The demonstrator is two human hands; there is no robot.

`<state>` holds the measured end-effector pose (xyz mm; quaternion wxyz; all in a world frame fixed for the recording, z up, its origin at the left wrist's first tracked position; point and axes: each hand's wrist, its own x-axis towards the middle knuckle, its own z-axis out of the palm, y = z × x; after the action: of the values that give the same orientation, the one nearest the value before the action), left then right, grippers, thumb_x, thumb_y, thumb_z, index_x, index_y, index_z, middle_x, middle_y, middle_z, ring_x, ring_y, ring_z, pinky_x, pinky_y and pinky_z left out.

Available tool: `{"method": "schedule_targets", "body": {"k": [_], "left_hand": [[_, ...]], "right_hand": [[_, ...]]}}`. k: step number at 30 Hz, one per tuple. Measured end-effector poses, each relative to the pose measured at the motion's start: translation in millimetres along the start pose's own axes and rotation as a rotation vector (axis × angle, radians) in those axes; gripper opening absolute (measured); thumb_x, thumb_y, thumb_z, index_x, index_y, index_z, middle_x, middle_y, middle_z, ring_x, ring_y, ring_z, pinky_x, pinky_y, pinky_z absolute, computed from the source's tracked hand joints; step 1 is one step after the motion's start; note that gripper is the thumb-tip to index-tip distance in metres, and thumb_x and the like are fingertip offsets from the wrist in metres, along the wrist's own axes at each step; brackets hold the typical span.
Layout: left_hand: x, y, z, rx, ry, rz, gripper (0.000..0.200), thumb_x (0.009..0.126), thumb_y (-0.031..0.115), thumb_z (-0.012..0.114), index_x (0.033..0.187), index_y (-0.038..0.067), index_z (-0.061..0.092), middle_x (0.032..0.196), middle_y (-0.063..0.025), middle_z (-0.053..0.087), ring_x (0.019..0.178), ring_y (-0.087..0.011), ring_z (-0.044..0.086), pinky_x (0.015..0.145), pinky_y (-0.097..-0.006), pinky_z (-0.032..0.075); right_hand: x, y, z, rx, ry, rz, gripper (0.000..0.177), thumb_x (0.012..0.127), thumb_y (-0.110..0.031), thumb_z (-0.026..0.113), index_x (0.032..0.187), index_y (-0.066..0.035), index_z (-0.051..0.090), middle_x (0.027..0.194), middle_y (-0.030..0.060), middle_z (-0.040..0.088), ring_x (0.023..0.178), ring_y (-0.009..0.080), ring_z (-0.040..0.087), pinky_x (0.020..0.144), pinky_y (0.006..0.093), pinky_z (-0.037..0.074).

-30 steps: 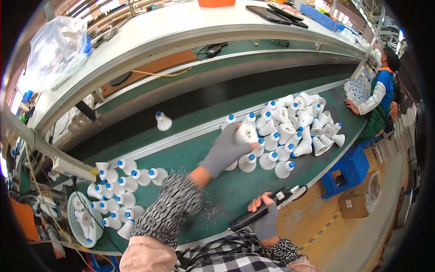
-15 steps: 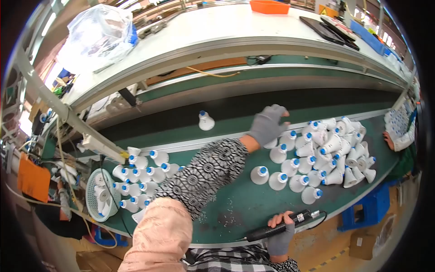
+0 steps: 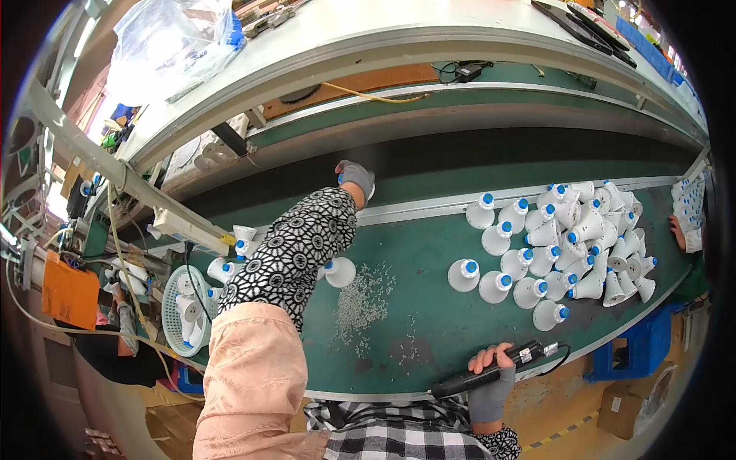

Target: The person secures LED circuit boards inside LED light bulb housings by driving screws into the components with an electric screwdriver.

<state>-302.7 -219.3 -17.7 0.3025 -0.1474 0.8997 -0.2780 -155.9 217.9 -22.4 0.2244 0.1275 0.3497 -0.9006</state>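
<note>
My left hand [image 3: 356, 175], in a grey fingerless glove, is out over the dark conveyor belt. Its fingers are closed round a white bulb housing [image 3: 372, 189]; only bits of its white body and blue tip show past the glove. Low on the right, my right hand [image 3: 491, 383] grips a black electric screwdriver [image 3: 475, 377] at the bench's near edge, its bit pointing left. Many small screws [image 3: 360, 307] are scattered on the green bench [image 3: 406, 322]. One blue-tipped bulb housing [image 3: 339, 272] lies beside my left forearm, which partly hides the left group.
A big cluster of bulb housings [image 3: 567, 238] covers the bench's right side. At left, a pale green basket [image 3: 176, 326] holds several white parts. A white shelf [image 3: 399, 23] runs above the belt. At the far right a co-worker's hand [image 3: 678, 231] shows.
My left hand has moved left from the right-hand cluster to the bulb housing on the belt and closed round it. My right hand still holds the screwdriver. The view has shifted.
</note>
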Motion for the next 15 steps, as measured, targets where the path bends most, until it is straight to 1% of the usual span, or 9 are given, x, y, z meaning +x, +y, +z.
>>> {"method": "schedule_targets", "body": {"k": [2,3,6,7,8,9,10,11,15], "left_hand": [[-26.2,-20.4,5.1,-0.225,0.102,0.079,0.061,0.077,0.029,0.071,0.129,0.008,0.046,0.108,-0.0143,0.067,0.094,-0.0330,0.067,0.074,-0.0467,0.050],[-44.4,-23.1,3.2,-0.396,0.114,0.109,0.063,0.078,0.035,0.070,0.127,0.007,0.042,0.110,-0.0185,0.064,0.094,-0.0387,0.065,0.076,-0.0458,0.051],[-137.0,-8.4,-6.2,-0.949,0.369,0.300,0.072,0.081,0.049,0.067,0.130,0.008,0.033,0.112,-0.0236,0.063,0.101,-0.0422,0.062,0.087,-0.0473,0.049],[-175.1,3.5,-15.7,-1.114,0.315,0.336,0.068,0.084,0.045,0.067,0.133,0.011,0.032,0.110,-0.0229,0.063,0.101,-0.0423,0.062,0.085,-0.0452,0.049],[-200.7,19.7,-4.9,-1.344,0.389,0.469,0.068,0.084,0.038,0.069,0.134,0.012,0.031,0.106,-0.0197,0.063,0.100,-0.0399,0.064,0.085,-0.0431,0.049],[-221.8,38.6,5.1,-1.518,0.409,0.591,0.066,0.084,0.029,0.072,0.133,0.010,0.032,0.111,-0.0172,0.060,0.105,-0.0333,0.062,0.089,-0.0393,0.047],[-261.8,48.6,-4.7,-1.549,0.432,0.609,0.069,0.084,0.021,0.072,0.136,0.007,0.030,0.125,-0.0158,0.052,0.115,-0.0279,0.056,0.096,-0.0369,0.044],[-296.2,79.7,21.6,-1.448,0.660,0.643,0.074,0.082,0.013,0.072,0.140,0.004,0.027,0.136,-0.0141,0.042,0.124,-0.0245,0.048,0.102,-0.0345,0.040],[-331.2,132.2,60.9,-1.797,0.566,0.620,0.075,0.080,0.004,0.071,0.142,0.004,0.028,0.140,-0.0145,0.037,0.131,-0.0247,0.041,0.106,-0.0346,0.036]], "right_hand": [[-1.5,0.1,3.6,-0.009,-0.029,-0.018,0.013,0.090,-0.018,0.056,0.096,-0.012,0.047,0.072,0.0026,0.046,0.061,0.0157,0.048,0.064,0.0316,0.042],[-2.2,0.3,7.1,-0.002,-0.064,-0.011,0.013,0.090,-0.017,0.056,0.096,-0.012,0.047,0.072,0.0025,0.046,0.061,0.0157,0.048,0.063,0.0316,0.042],[-3.9,-0.2,19.0,0.017,-0.156,0.012,0.012,0.089,-0.016,0.055,0.097,-0.012,0.047,0.071,0.0023,0.045,0.062,0.0156,0.048,0.063,0.0314,0.041],[-3.9,0.2,25.5,-0.007,-0.180,0.030,0.012,0.089,-0.016,0.054,0.098,-0.012,0.047,0.070,0.0022,0.045,0.062,0.0156,0.047,0.063,0.0314,0.041],[-2.7,4.5,26.6,0.003,-0.214,0.061,0.014,0.090,-0.015,0.054,0.100,-0.011,0.047,0.070,0.0025,0.046,0.062,0.0158,0.048,0.063,0.0313,0.042],[-4.3,5.8,33.1,-0.037,-0.238,0.065,0.019,0.088,-0.013,0.056,0.104,-0.008,0.048,0.070,0.0035,0.048,0.062,0.0166,0.051,0.063,0.0317,0.044],[-5.8,8.6,42.6,-0.080,-0.261,0.071,0.024,0.086,-0.010,0.057,0.108,-0.005,0.048,0.070,0.0045,0.050,0.061,0.0174,0.054,0.064,0.0322,0.047],[-15.6,14.4,50.9,-0.150,-0.294,0.104,0.028,0.086,-0.008,0.057,0.112,-0.002,0.048,0.070,0.0049,0.051,0.061,0.0173,0.055,0.062,0.0319,0.048],[-34.6,23.1,70.4,-0.320,-0.386,0.248,0.039,0.082,-0.004,0.063,0.117,0.003,0.049,0.075,0.0063,0.058,0.061,0.0151,0.058,0.060,0.0289,0.049]]}}
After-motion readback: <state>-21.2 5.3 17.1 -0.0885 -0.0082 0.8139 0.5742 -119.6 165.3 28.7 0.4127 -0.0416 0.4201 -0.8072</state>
